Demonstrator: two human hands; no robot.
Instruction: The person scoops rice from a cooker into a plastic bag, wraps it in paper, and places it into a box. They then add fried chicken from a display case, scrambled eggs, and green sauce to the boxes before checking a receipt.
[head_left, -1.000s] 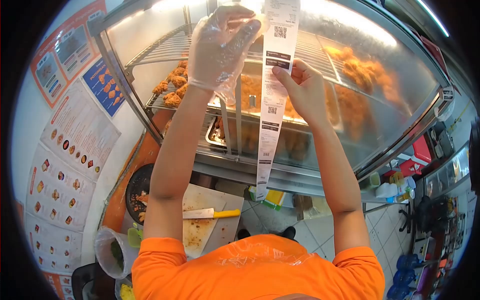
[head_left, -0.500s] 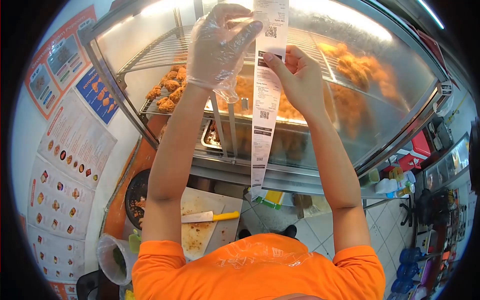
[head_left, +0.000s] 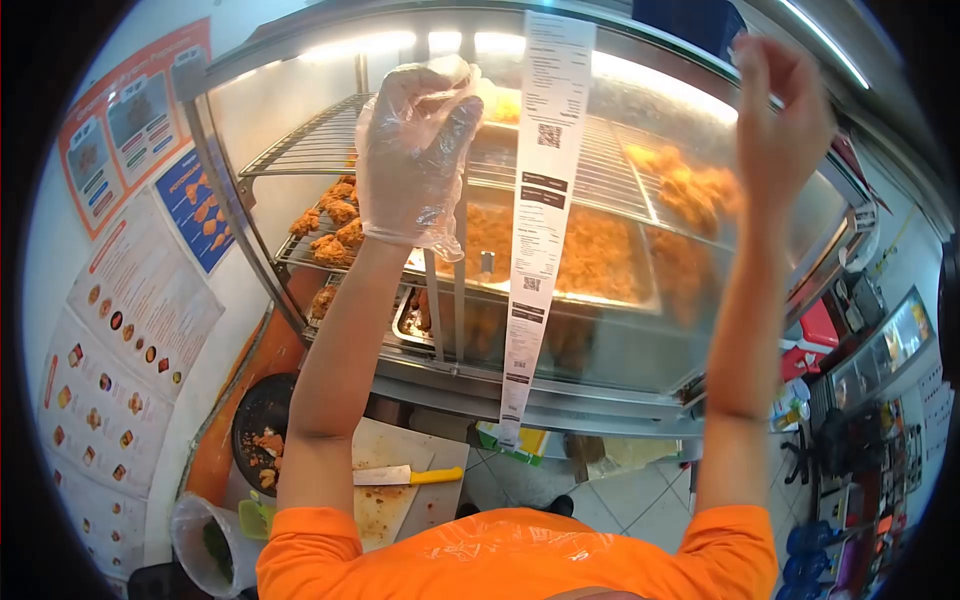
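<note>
A long strip of printed receipts [head_left: 541,200] hangs down the glass front of a lit food cabinet [head_left: 600,400], its lower end near the bottom rail. My left hand [head_left: 415,160], in a clear plastic glove, is raised left of the strip and apart from it. Its fingers are loosely bent, the thumb stands away from them, and nothing shows in it. My right hand [head_left: 785,125] is bare and raised at the upper right, clear of the strip. It is blurred with bent fingers; whether it holds something small cannot be made out. Fried chicken [head_left: 330,225] lies on racks behind the glass.
Below the cabinet, a yellow-handled knife [head_left: 410,476] lies on a stained cutting board [head_left: 395,515]. Beside it is a black pan [head_left: 255,400] with crumbs. A clear bin [head_left: 200,540] stands at lower left. Menu posters [head_left: 120,340] cover the left wall.
My right hand has let go of the receipt strip and moved up and right. My left hand has drawn back a little, down and away from the strip, which hangs in place.
</note>
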